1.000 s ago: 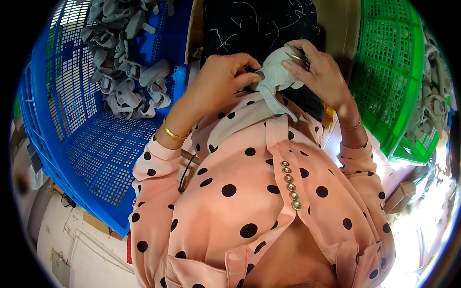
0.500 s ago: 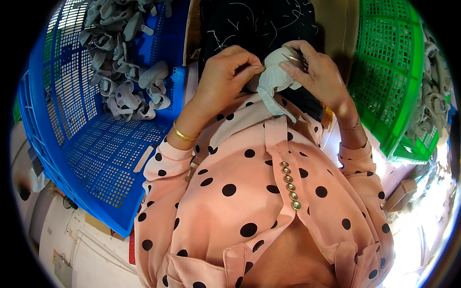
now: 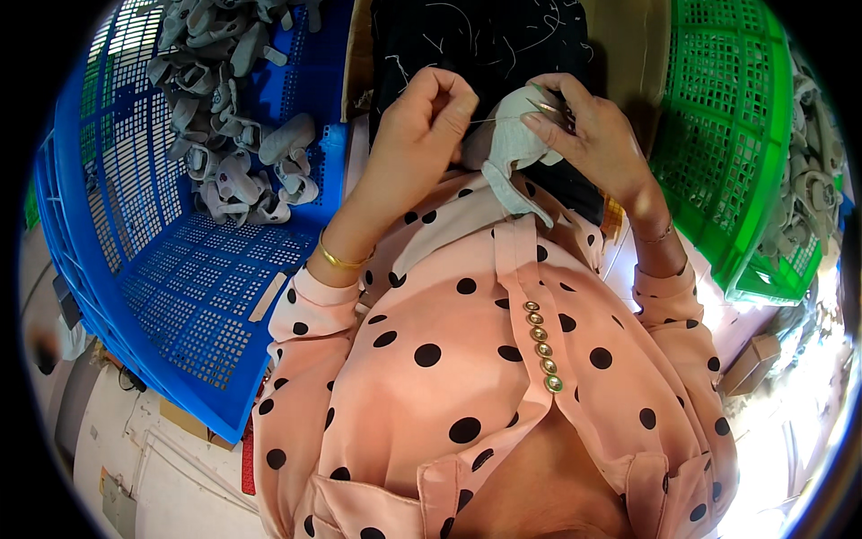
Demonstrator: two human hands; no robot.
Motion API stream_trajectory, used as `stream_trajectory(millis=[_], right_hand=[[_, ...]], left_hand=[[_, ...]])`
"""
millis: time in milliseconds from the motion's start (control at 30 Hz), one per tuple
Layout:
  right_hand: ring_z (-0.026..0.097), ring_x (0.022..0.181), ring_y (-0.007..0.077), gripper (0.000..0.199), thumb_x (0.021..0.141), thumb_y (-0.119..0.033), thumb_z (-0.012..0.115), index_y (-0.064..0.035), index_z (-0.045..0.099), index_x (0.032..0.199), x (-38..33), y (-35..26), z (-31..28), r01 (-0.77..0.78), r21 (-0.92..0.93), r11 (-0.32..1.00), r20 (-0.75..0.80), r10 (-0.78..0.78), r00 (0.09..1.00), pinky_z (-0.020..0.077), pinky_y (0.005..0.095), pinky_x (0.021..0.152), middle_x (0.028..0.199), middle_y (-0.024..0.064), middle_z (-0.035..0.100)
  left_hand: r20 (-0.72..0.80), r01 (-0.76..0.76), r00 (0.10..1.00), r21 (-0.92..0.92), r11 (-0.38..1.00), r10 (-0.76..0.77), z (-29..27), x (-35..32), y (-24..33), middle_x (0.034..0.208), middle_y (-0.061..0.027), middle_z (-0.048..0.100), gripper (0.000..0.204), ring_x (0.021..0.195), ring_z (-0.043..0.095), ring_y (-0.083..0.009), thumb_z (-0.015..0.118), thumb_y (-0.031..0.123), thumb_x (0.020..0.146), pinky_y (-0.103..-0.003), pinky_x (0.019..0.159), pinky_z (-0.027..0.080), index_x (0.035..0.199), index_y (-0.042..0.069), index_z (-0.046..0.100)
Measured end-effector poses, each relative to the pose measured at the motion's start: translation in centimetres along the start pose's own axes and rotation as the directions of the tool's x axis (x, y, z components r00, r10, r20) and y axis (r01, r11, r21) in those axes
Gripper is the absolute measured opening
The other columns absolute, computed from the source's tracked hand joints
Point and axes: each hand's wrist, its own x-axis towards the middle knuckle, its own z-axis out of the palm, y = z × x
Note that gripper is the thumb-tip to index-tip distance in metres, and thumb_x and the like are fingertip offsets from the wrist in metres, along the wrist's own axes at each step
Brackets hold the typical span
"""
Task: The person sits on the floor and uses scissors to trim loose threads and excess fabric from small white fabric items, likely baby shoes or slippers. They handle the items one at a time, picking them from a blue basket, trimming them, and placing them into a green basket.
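My right hand (image 3: pixel 597 135) grips a small pale grey shoe (image 3: pixel 510 135) with a strap hanging down toward my lap. A shiny metal tool (image 3: pixel 558 106), perhaps thread snips, shows between the fingers of that hand; most of it is hidden. My left hand (image 3: pixel 422 121), closed in a pinch, holds the end of a thin light thread (image 3: pixel 485 120). The thread runs taut from these fingers to the shoe, which stays a short way to the right of them.
Left of me stands a blue plastic basket (image 3: pixel 193 296) with a heap of similar grey shoes (image 3: pixel 229 126) at its far end. A green basket (image 3: pixel 718 153) is at my right, more grey pieces (image 3: pixel 804 193) beyond it. Loose threads lie on my dark trousers (image 3: pixel 480 36).
My left hand has drawn away from the shoe, up and to the left, stretching the thread between them. My right hand and the shoe have hardly moved.
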Motion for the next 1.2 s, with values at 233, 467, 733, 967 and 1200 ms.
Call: stream_trajectory(millis=[233, 467, 733, 967, 1200], right_hand=[[0.066, 0.067, 0.0323, 0.044, 0.089, -0.037, 0.068, -0.0040, 0.055, 0.116, -0.2, -0.4, -0.1, -0.028, -0.034, 0.999, 0.009, 0.029, 1.000, 0.0508, 0.0363, 0.059, 0.076, 0.0162, 0.067], [0.066, 0.068, 0.0327, 0.046, 0.090, -0.039, 0.067, -0.0039, 0.051, 0.116, -2.6, 1.4, 0.4, 0.032, 0.033, 0.999, -0.120, -0.028, 0.992, 0.0508, 0.0358, 0.059, 0.081, 0.0149, 0.068], [0.059, 0.053, 0.0303, 0.038, 0.088, -0.040, 0.067, -0.0049, 0.051, 0.087, -2.8, -2.1, -3.8, 0.185, -0.500, 0.846, 0.001, -0.213, 0.977, 0.0435, 0.0349, 0.046, 0.059, 0.0100, 0.058], [0.054, 0.046, 0.0280, 0.040, 0.089, -0.038, 0.064, -0.0045, 0.052, 0.071, -1.0, -4.6, -4.2, 0.355, -0.666, 0.656, 0.207, -0.295, 0.933, 0.0399, 0.0346, 0.042, 0.049, 0.0101, 0.048], [0.057, 0.046, 0.0261, 0.038, 0.090, -0.036, 0.062, -0.0045, 0.055, 0.070, -0.4, -5.4, -3.5, 0.412, -0.697, 0.587, 0.256, -0.332, 0.908, 0.0419, 0.0329, 0.043, 0.049, 0.0094, 0.049]], left_hand=[[0.177, -0.094, 0.983, 0.249, 0.964, 0.050, 0.6, 1.0, -0.4, 0.068, 0.0003, 0.050, 0.028, 0.061, 0.049, -0.0083, 0.063, 0.026, 0.095, -0.025, 0.056, 0.040, 0.079, 0.003, 0.062], [0.183, 0.262, 0.964, -0.497, 0.827, -0.195, 4.1, 1.4, 0.0, 0.061, 0.0085, 0.040, 0.031, 0.059, 0.031, -0.0014, 0.056, 0.022, 0.098, -0.019, 0.053, 0.024, 0.069, 0.012, 0.053], [0.134, 0.204, 0.979, -0.608, 0.767, -0.154, 5.0, 1.7, -1.1, 0.064, 0.0107, 0.043, 0.030, 0.056, 0.032, 0.0015, 0.053, 0.023, 0.100, -0.017, 0.048, 0.024, 0.074, 0.010, 0.056], [0.134, 0.241, 0.970, -0.600, 0.763, -0.201, 4.8, 1.2, -0.9, 0.062, 0.0094, 0.039, 0.033, 0.059, 0.031, -0.0014, 0.054, 0.022, 0.099, -0.020, 0.053, 0.024, 0.067, 0.012, 0.050], [0.125, 0.207, 0.978, -0.572, 0.793, -0.165, 5.1, 0.6, -1.0, 0.062, 0.0082, 0.040, 0.033, 0.059, 0.032, -0.0007, 0.054, 0.020, 0.100, -0.019, 0.052, 0.026, 0.069, 0.010, 0.052]])
